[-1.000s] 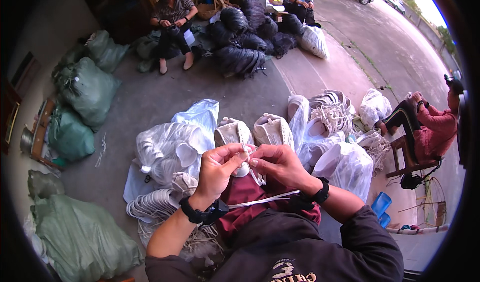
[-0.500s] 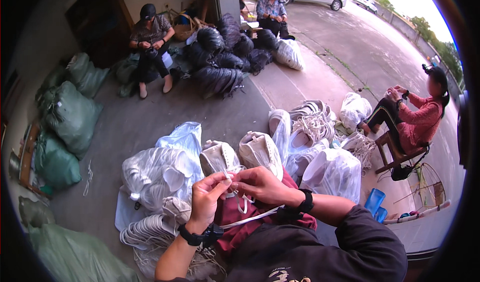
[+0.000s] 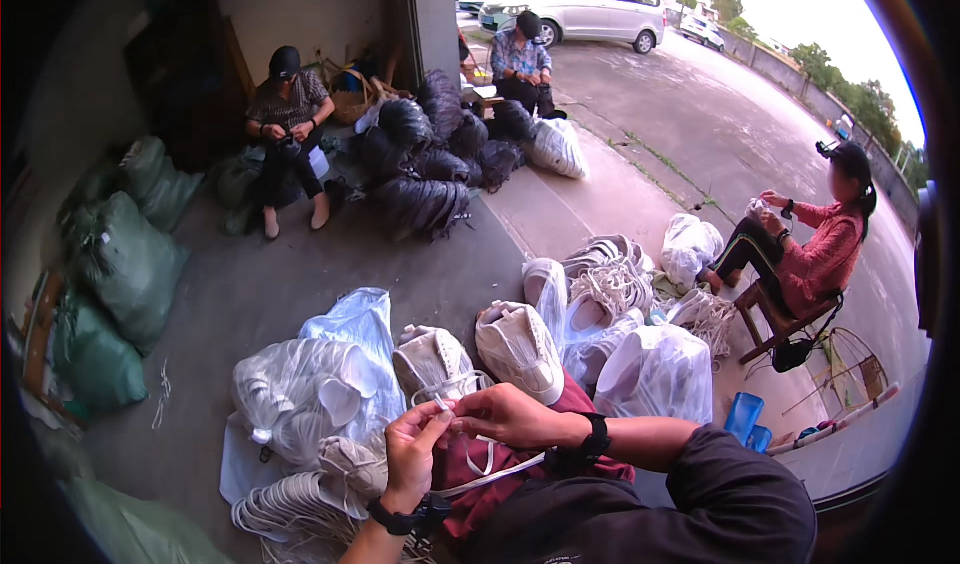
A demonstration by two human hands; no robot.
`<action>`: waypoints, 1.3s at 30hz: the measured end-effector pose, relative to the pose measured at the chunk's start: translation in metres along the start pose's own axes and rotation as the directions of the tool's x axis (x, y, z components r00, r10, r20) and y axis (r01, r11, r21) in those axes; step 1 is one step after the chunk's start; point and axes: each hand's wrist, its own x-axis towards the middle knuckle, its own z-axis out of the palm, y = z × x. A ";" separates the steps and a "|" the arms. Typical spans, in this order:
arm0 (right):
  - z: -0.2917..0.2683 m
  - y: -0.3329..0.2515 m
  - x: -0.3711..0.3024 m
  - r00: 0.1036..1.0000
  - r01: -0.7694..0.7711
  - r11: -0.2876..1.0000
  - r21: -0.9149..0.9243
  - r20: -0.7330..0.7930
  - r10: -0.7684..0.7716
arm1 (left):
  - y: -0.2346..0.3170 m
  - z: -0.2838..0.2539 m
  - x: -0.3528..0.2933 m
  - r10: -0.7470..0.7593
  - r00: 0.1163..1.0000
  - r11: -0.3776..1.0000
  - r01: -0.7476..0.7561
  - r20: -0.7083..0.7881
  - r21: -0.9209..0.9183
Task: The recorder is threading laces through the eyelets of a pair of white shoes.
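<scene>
One thin white lace [image 3: 441, 402], pinched by bare left hand [image 3: 411, 452] and bare right hand [image 3: 515, 417], near left edge of dark-red cloth [image 3: 605, 471]; two beige shoes [image 3: 520, 346] just beyond.

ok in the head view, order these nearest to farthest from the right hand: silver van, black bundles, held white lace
From the right hand:
1. white lace, pinched in the fingers
2. black bundles, ahead across the floor
3. silver van, outside, beyond the bundles
</scene>
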 end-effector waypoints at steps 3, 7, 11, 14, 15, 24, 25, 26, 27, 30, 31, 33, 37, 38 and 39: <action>0.001 0.008 0.001 1.000 0.000 0.999 -0.037 -0.010 0.000 | -0.007 -0.001 0.001 0.014 0.998 1.000 -0.012 -0.062 0.021; -0.002 0.008 0.000 0.999 0.019 0.999 -0.042 -0.031 -0.020 | -0.013 0.005 0.004 0.032 0.995 0.999 -0.030 -0.090 0.016; -0.005 0.016 -0.004 0.997 0.060 0.997 -0.044 -0.049 -0.062 | -0.019 0.011 0.006 0.043 0.994 0.999 -0.041 -0.105 0.028; -0.011 0.021 -0.007 0.996 0.068 0.997 -0.028 -0.056 -0.069 | -0.029 0.012 0.009 0.046 0.993 0.998 -0.040 -0.111 0.049; -0.014 0.023 -0.009 0.998 0.049 0.998 -0.039 -0.034 -0.050 | -0.033 0.015 0.011 0.060 0.992 0.997 -0.054 -0.110 0.055; -0.043 0.051 -0.033 0.995 0.040 0.997 -0.067 -0.092 -0.046 | -0.060 0.048 0.026 0.047 0.993 0.996 -0.038 -0.108 0.084; -0.048 0.059 -0.034 0.994 0.036 0.998 -0.044 -0.098 -0.041 | -0.061 0.056 0.030 0.043 0.994 0.995 -0.034 -0.104 0.092; -0.054 0.066 -0.036 0.994 0.034 0.999 -0.020 -0.104 -0.036 | -0.061 0.064 0.034 0.029 0.995 0.995 -0.020 -0.092 0.101; -0.060 0.071 -0.039 0.993 0.036 0.999 -0.013 -0.110 -0.037 | -0.063 0.072 0.038 0.014 0.997 0.994 -0.006 -0.080 0.109; -0.083 0.080 -0.045 0.989 0.051 0.999 0.002 -0.143 -0.050 | -0.071 0.091 0.055 0.024 0.996 0.991 -0.012 -0.090 0.132; -0.093 0.083 -0.047 0.990 0.033 0.999 0.012 -0.135 -0.031 | -0.073 0.095 0.062 0.016 0.997 0.988 -0.003 -0.082 0.152; -0.113 0.090 -0.053 0.991 0.019 0.999 0.030 -0.131 -0.015 | -0.080 0.110 0.074 0.006 0.997 0.985 0.008 -0.081 0.172; -0.157 0.103 -0.066 0.985 0.005 0.998 0.064 -0.170 0.006 | -0.092 0.148 0.103 -0.029 0.997 0.980 0.042 -0.071 0.195; -0.170 0.108 -0.071 0.984 -0.015 0.993 0.116 -0.175 0.036 | -0.096 0.159 0.111 -0.032 0.997 0.978 0.046 -0.070 0.205; -0.182 0.114 -0.075 0.983 -0.011 0.992 0.126 -0.181 0.034 | -0.100 0.170 0.119 -0.051 0.997 0.975 0.062 -0.059 0.214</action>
